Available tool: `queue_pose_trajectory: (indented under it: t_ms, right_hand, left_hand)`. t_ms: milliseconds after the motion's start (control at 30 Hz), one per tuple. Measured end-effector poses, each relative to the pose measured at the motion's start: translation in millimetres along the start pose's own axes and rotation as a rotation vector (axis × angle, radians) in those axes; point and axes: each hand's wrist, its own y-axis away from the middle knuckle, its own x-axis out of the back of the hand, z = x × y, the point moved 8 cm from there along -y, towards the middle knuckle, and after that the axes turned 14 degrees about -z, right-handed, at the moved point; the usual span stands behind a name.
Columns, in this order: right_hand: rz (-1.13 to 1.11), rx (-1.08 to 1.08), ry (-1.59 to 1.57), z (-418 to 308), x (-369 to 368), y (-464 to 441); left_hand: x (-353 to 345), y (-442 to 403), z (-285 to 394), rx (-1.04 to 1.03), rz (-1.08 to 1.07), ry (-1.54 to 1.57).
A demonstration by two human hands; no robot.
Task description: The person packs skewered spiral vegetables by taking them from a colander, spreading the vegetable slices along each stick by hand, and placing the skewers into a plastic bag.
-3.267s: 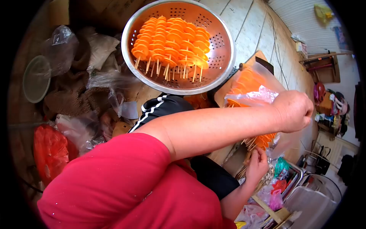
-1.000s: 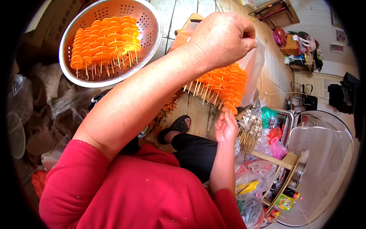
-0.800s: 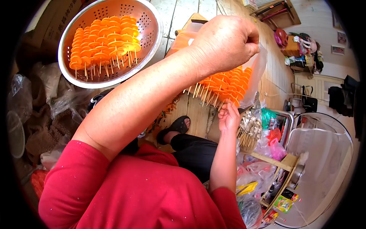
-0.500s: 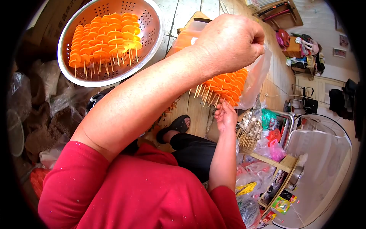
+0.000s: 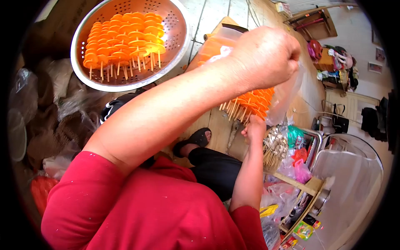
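Note:
My left hand is closed, held high over a clear plastic bag whose film runs down from its fingers. Under that forearm sit several skewers of orange spiral slices, their bare sticks pointing down toward me, partly hidden by the arm. My right hand is curled closed at the near right corner of these skewers; what its fingers hold is hidden. More orange spiral skewers lie in a steel colander at the upper left.
Pale skewered food stands to the right of my right hand, beside coloured plastic bags and a wooden shelf. A mesh cover is at far right. Crumpled clear bags lie at left. My sandalled foot is below.
My right hand has shifted slightly down and right, its fingers curling away from the stick ends. My left hand stays closed above the bag. The whole view has shifted a little.

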Motion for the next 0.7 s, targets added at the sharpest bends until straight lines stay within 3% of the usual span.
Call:
queue_pose_trajectory:
  t_ms: [200, 233, 300, 333, 367, 433, 500, 533, 600, 633, 700]
  right_hand:
    - [-0.057, -0.033, -0.172, 8.1, 0.1, 1.6]
    - [0.006, -0.098, -0.050, -1.5, -0.4, 18.3]
    - [-0.015, -0.036, 0.179, 10.7, 13.8, 20.7]
    - [0.104, 0.036, 0.410, -13.6, 10.3, 46.4]
    - [0.084, 0.050, 0.419, -16.2, 3.3, 58.0]
    - [0.130, 0.286, 0.634, -42.2, -13.9, 85.7]
    - [-0.085, 0.563, 0.439, -73.7, -74.0, 109.1]
    - [-0.216, 0.516, 0.527, -95.9, -107.3, 123.1]
    - [-0.252, 1.011, 0.549, -152.1, -159.2, 151.7]
    - [-0.302, 0.915, 0.377, -147.0, -182.0, 133.0]
    - [-0.317, 0.915, 0.497, -181.3, -224.2, 126.7]
  left_hand:
    - [-0.5, 1.2, -2.0, -0.038, 0.035, 0.068]
    - [-1.4, 0.8, -2.2, -0.020, 0.036, 0.075]
    - [0.0, 0.5, -3.3, -0.038, 0.094, 0.057]
    - [-1.8, -0.3, -4.0, -0.015, 0.071, 0.075]
    - [-2.8, -1.0, -5.2, 0.005, 0.046, 0.098]
    - [-3.0, -1.8, -4.8, 0.020, 0.026, 0.055]
    - [-4.2, -1.5, -2.4, 0.024, -0.007, 0.023]
    - [-6.5, -2.5, -0.8, 0.038, -0.061, -0.021]
    - [-5.9, -0.8, 1.2, 0.053, -0.106, -0.071]
    - [-6.1, 0.7, 3.3, 0.040, -0.123, -0.104]
    - [-4.9, 3.1, 6.6, 0.029, -0.135, -0.140]
